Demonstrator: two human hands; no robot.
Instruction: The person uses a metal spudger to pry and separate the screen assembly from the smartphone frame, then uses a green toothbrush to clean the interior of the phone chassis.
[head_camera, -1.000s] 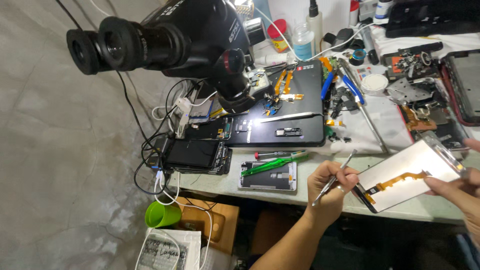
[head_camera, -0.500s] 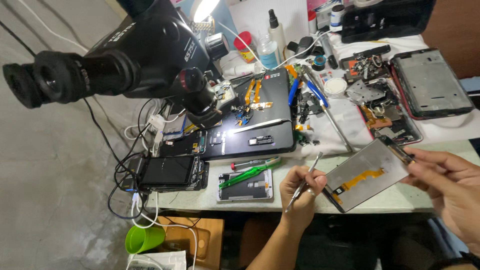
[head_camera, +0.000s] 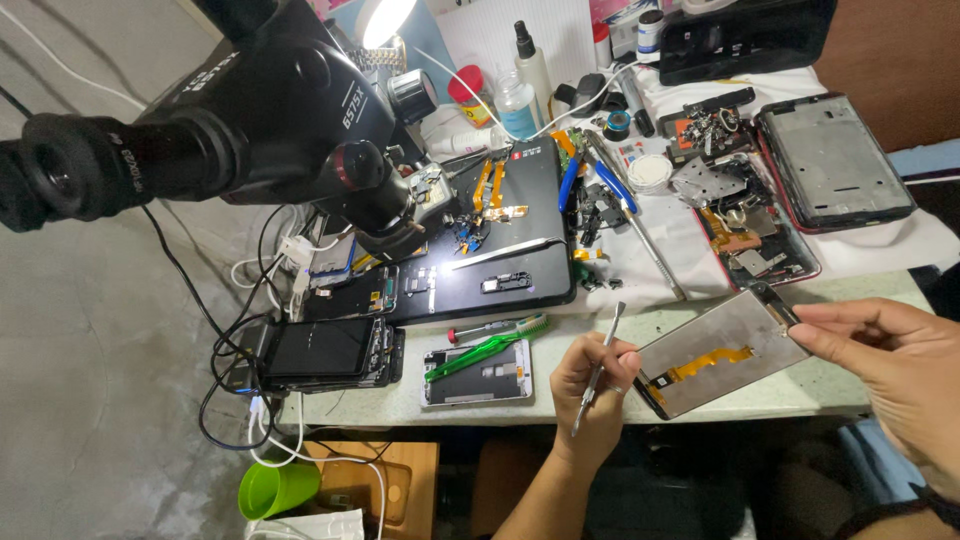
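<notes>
The screen panel (head_camera: 722, 353), held up just right of the microscope (head_camera: 250, 120) over the bench edge, looks thin, light, stiff and breakable, so the right hand (head_camera: 890, 370) pinches its far corner while the left hand (head_camera: 590, 385) grips a slim metal tool (head_camera: 598, 366) beside its near edge.
</notes>
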